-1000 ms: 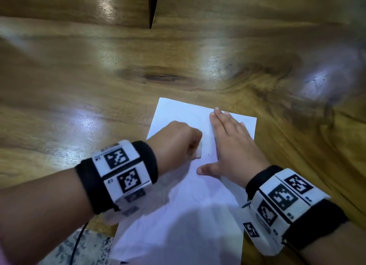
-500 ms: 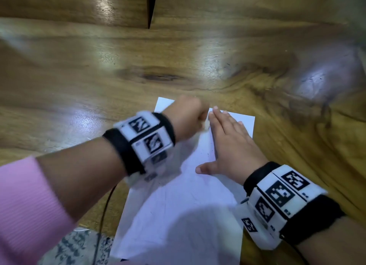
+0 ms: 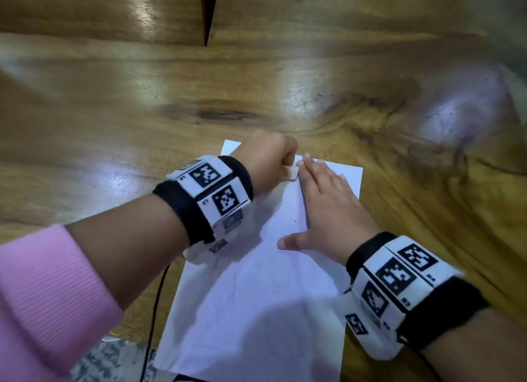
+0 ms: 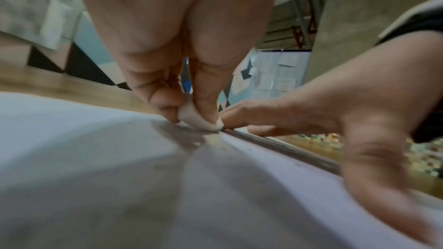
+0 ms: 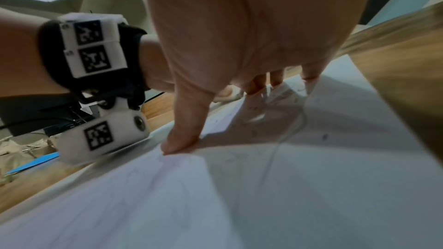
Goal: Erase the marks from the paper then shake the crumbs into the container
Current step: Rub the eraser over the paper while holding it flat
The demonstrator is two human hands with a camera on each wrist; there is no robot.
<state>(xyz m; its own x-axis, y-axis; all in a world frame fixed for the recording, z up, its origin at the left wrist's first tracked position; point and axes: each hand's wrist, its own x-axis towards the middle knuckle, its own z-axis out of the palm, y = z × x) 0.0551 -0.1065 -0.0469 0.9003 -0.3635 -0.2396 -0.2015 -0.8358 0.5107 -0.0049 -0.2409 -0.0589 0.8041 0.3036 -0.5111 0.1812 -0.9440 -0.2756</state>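
A white sheet of paper (image 3: 251, 310) lies on the wooden table (image 3: 114, 110) in front of me. My left hand (image 3: 266, 162) pinches a small white eraser (image 3: 293, 174) and presses it on the paper near its far edge. In the left wrist view the eraser (image 4: 199, 118) sits between thumb and fingertips, touching the sheet (image 4: 95, 158). My right hand (image 3: 328, 207) lies flat on the paper's right side, fingers straight and thumb spread, just right of the eraser. Faint pencil marks (image 5: 287, 132) show in the right wrist view. No container is in view.
A dark gap (image 3: 208, 16) splits the table's raised back board. A black cable (image 3: 154, 319) hangs from my left wrist over the table's near edge. Patterned floor (image 3: 108, 361) shows below that edge.
My left hand has slid the eraser away from me, from mid-sheet up to the far edge of the paper. The right hand stays flat in place.
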